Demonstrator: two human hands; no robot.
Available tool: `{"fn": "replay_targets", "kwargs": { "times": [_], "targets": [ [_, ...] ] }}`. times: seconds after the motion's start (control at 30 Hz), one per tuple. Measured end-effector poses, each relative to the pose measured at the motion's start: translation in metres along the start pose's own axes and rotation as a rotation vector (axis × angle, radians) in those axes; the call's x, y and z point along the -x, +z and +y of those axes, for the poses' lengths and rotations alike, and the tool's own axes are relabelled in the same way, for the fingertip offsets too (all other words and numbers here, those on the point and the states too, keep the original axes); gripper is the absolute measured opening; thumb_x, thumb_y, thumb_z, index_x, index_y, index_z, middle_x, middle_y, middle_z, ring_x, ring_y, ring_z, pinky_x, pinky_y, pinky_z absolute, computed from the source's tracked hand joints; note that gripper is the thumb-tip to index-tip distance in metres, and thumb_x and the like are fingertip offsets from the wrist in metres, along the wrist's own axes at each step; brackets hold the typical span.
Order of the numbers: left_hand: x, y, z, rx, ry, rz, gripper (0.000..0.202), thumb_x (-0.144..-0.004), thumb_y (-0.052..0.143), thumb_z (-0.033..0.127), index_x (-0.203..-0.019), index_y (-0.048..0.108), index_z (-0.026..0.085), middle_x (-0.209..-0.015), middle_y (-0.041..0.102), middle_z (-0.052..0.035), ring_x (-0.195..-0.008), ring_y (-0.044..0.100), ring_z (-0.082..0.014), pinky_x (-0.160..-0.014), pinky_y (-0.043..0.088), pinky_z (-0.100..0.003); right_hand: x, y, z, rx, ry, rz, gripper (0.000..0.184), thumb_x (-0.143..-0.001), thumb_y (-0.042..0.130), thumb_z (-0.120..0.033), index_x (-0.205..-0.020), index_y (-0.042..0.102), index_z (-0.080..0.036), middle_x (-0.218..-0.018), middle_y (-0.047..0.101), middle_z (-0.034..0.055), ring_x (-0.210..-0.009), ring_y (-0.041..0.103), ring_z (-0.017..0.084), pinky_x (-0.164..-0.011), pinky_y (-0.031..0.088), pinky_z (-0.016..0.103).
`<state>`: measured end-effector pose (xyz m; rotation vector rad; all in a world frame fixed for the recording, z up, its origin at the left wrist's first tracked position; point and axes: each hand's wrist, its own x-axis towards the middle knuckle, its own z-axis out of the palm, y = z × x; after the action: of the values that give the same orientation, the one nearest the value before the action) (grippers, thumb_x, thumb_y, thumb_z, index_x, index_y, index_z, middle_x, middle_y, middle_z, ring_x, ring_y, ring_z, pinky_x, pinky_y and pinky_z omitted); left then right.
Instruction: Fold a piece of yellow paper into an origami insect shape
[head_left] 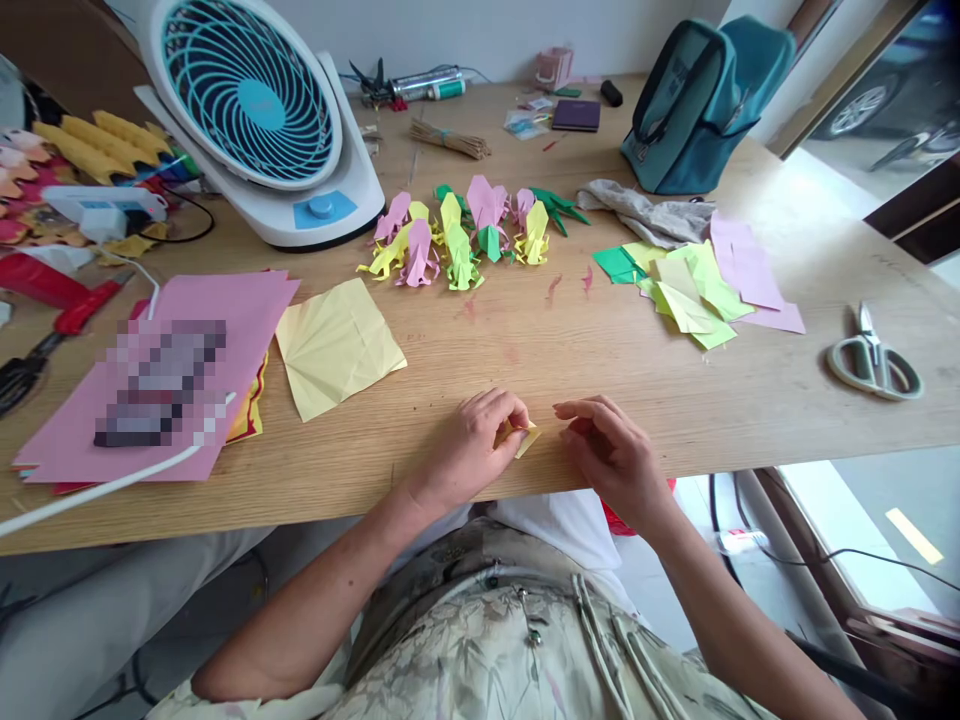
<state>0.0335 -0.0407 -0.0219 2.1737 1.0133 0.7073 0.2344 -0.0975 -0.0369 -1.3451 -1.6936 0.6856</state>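
I see left hand (474, 443) pinching small folded yellow paper piece (523, 437) at near edge of wooden worktop (525, 350); right hand (606, 447) just beside paper, fingers curled, holding nothing. Judged mid-fold; next crease needs both hands on paper.

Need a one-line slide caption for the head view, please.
Left hand pinches a small yellow folded paper beside the right hand on a wooden table.

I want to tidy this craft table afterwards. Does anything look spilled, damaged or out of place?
Nothing spilled or broken. The tabletop has a few reddish smudges near the folded paper figures, and a crumpled cloth lies by the teal bag. The left hand pinches a small yellow paper piece.
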Motion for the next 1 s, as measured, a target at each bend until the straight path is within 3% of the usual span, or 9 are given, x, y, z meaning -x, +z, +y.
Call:
{"fn": "replay_targets", "kwargs": {
  "times": [0.23,0.4,0.57,0.77,1.0],
  "targets": [
    [-0.009,-0.007,0.005,0.12,-0.078,0.259,0.015,-0.086,0.059,0.012,-0.098,0.056,0.02,-0.084,0.061,0.0013,-0.074,0.058,-0.0111,-0.071,0.048,-0.022,-0.038,0.008,-0.015,-0.254,0.107,-0.112,0.017,-0.093,0.059,-0.029,-0.108,0.061,-0.022,-0.103,0.065,0.0052,-0.083,0.063,0.015,-0.075,0.051,0.03],
    [-0.019,-0.013,0.0,0.18,-0.117,0.284,0.018,-0.086,0.057,0.013,-0.1,0.051,0.022,-0.078,0.055,0.004,-0.067,0.055,-0.0092,-0.064,0.047,-0.02,-0.077,0.007,-0.017,-0.539,0.184,-0.344,0.028,-0.091,0.061,-0.044,-0.105,0.06,-0.019,-0.094,0.067,0.0047,-0.083,0.063,0.015,-0.074,0.051,0.029],
    [-0.033,-0.017,-0.015,0.246,-0.08,0.242,0.029,-0.083,0.055,0.009,-0.109,0.051,0.022,-0.078,0.052,0.004,-0.064,0.054,-0.0081,-0.062,0.049,-0.019,-0.108,0.01,-0.009,-0.612,0.209,-0.493,0.037,-0.082,0.072,-0.048,-0.1,0.059,-0.018,-0.093,0.066,0.0042,-0.084,0.063,0.016,-0.073,0.05,0.029],
    [-0.038,-0.023,-0.031,0.521,-0.069,0.107,0.033,-0.089,0.047,0.009,-0.12,0.05,0.021,-0.093,0.052,-0.0014,-0.079,0.064,-0.0109,-0.065,0.058,-0.021,-0.12,0.017,0.01,-0.634,0.15,-0.421,0.027,-0.088,0.067,-0.039,-0.106,0.061,-0.02,-0.098,0.069,0.0056,-0.089,0.066,0.018,-0.081,0.051,0.034],
    [-0.038,-0.025,-0.038,0.538,-0.097,0.118,0.025,-0.094,0.051,0.016,-0.118,0.055,0.022,-0.096,0.056,-0.0022,-0.073,0.066,-0.0092,-0.057,0.058,-0.017,-0.113,0.024,0.013,-0.509,0.106,-0.325,0.02,-0.091,0.062,-0.032,-0.109,0.06,-0.022,-0.094,0.07,0.0043,-0.091,0.066,0.018,-0.081,0.053,0.034]
  ]
}}
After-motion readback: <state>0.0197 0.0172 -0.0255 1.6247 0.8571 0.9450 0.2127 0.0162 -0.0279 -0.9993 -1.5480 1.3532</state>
